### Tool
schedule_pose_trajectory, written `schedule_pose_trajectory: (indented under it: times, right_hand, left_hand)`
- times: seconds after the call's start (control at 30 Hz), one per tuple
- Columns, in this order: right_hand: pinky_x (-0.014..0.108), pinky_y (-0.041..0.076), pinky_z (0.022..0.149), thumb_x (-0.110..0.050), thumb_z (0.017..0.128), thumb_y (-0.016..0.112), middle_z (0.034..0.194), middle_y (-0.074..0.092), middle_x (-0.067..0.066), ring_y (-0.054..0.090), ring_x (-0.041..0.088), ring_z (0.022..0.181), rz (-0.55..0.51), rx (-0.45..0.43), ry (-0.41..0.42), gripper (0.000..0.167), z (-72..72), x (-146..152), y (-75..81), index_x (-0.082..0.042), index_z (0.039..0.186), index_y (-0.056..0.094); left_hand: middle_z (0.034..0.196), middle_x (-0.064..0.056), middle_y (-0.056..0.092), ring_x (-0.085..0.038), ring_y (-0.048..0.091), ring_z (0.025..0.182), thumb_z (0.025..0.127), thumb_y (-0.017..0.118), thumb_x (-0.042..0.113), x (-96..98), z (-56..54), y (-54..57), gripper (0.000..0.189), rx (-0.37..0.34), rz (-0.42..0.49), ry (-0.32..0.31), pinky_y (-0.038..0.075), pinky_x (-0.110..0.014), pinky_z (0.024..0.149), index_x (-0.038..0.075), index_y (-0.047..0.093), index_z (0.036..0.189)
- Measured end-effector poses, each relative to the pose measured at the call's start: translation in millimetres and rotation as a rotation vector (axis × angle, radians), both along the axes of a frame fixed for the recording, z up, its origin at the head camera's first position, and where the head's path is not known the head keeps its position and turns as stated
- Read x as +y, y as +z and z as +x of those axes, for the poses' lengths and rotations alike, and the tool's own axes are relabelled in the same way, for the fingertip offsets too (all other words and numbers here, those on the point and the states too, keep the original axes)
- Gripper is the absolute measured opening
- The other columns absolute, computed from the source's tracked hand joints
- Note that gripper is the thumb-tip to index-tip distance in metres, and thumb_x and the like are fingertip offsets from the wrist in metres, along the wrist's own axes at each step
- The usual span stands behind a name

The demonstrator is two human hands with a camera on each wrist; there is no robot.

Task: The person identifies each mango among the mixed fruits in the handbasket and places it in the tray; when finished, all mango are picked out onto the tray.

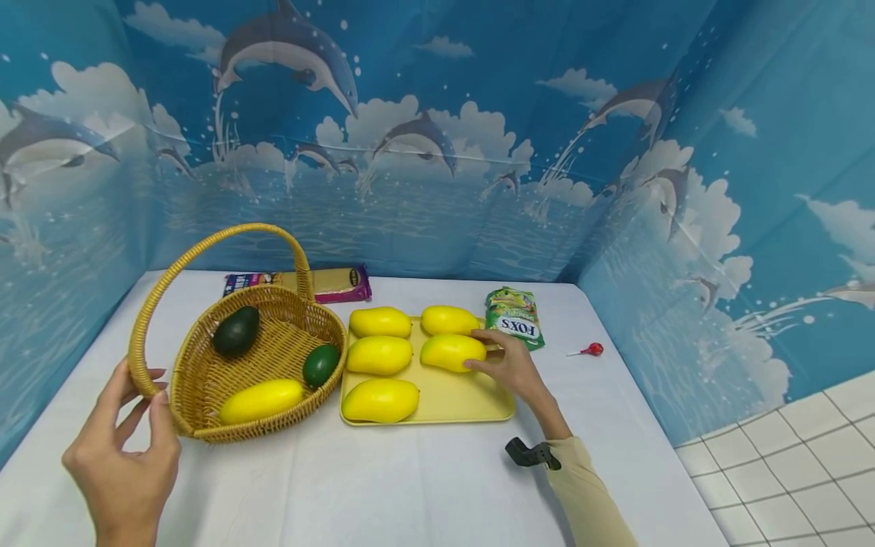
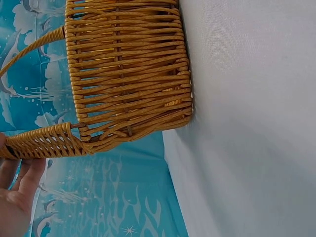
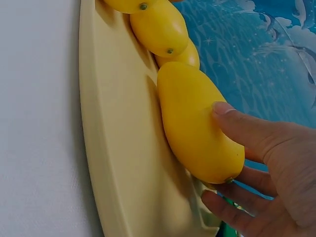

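My left hand holds the handle of a tan wicker basket near its lower left end, thumb and fingers around it. Inside the basket are a yellow mango, a dark avocado and a smaller dark green fruit. At the tray's right side, my right hand grips the stem end of a mango, also seen close in the right wrist view, where the thumb presses its side. Several more mangoes lie on the pale yellow tray.
Behind the basket lies a long purple-ended pack. A green FOX'S bag sits beyond the tray's right corner, and a red lollipop farther right. The white-covered table meets a dolphin-print curtain at the back and sides.
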State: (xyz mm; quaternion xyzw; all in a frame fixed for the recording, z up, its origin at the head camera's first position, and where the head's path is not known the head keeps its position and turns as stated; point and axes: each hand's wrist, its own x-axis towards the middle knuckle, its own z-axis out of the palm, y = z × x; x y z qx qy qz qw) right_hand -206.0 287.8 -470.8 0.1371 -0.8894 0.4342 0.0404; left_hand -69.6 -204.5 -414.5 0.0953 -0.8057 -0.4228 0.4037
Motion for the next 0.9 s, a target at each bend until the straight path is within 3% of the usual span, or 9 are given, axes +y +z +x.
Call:
schedule_pose_trajectory:
  times: [0.17,0.33,0.47,0.57,0.7,0.9]
  right_hand:
    - [0.058,0.061,0.104,-0.007,0.088,0.090,0.141,0.067,0.023,0.065,0.043,0.127,-0.005,0.065,-0.037,0.059,2.0,-0.5,9.5,0.004,0.141,0.066]
    - [0.059,0.058,0.108,-0.012,0.087,0.092,0.141,0.064,0.021,0.060,0.041,0.132,0.011,0.255,-0.116,0.059,3.8,-14.5,28.1,0.001,0.139,0.068]
    - [0.054,0.059,0.108,-0.013,0.087,0.092,0.138,0.067,0.018,0.061,0.037,0.129,-0.005,0.360,-0.089,0.057,5.6,-31.7,51.4,-0.003,0.139,0.070]
    - [0.054,0.061,0.105,-0.011,0.089,0.090,0.134,0.069,0.017,0.064,0.036,0.126,-0.026,0.356,0.016,0.052,6.6,-47.3,73.2,-0.004,0.137,0.071]
    - [0.053,0.061,0.104,-0.011,0.092,0.087,0.135,0.070,0.015,0.066,0.033,0.125,-0.018,0.260,0.230,0.047,4.7,-75.0,104.3,-0.006,0.136,0.071]
    - [0.048,0.057,0.111,-0.014,0.094,0.086,0.143,0.067,0.014,0.063,0.031,0.131,0.098,0.155,0.553,0.054,-3.6,-120.5,138.5,-0.003,0.143,0.066]
  left_hand:
    - [0.128,-0.013,0.076,0.006,0.062,0.116,0.097,0.070,-0.003,0.1,-0.1,0.4,0.068,0.011,0.005,-0.011,0.052,-0.009,0.099,0.033,0.060,0.153]
    - [0.128,-0.013,0.076,0.007,0.062,0.117,0.097,0.071,-0.004,-0.4,-0.6,0.5,0.069,0.015,0.003,-0.011,0.052,-0.008,0.098,0.033,0.060,0.154]
    - [0.128,-0.013,0.076,0.007,0.063,0.117,0.096,0.071,-0.005,-1.0,-1.0,0.0,0.070,0.026,0.000,-0.017,0.051,-0.008,0.098,0.033,0.059,0.154]
    - [0.128,-0.013,0.076,0.006,0.063,0.117,0.096,0.071,-0.005,-1.2,-1.0,-0.8,0.070,0.027,0.000,-0.019,0.051,-0.008,0.098,0.032,0.059,0.154]
    - [0.129,-0.007,0.076,0.007,0.062,0.117,0.097,0.071,-0.003,-1.7,-0.3,-1.4,0.069,0.019,0.002,-0.011,0.051,-0.008,0.098,0.033,0.059,0.154]
    - [0.128,0.005,0.075,0.006,0.063,0.116,0.097,0.071,-0.002,-1.5,-0.9,-1.6,0.067,0.027,0.003,-0.015,0.052,-0.008,0.098,0.033,0.060,0.153]
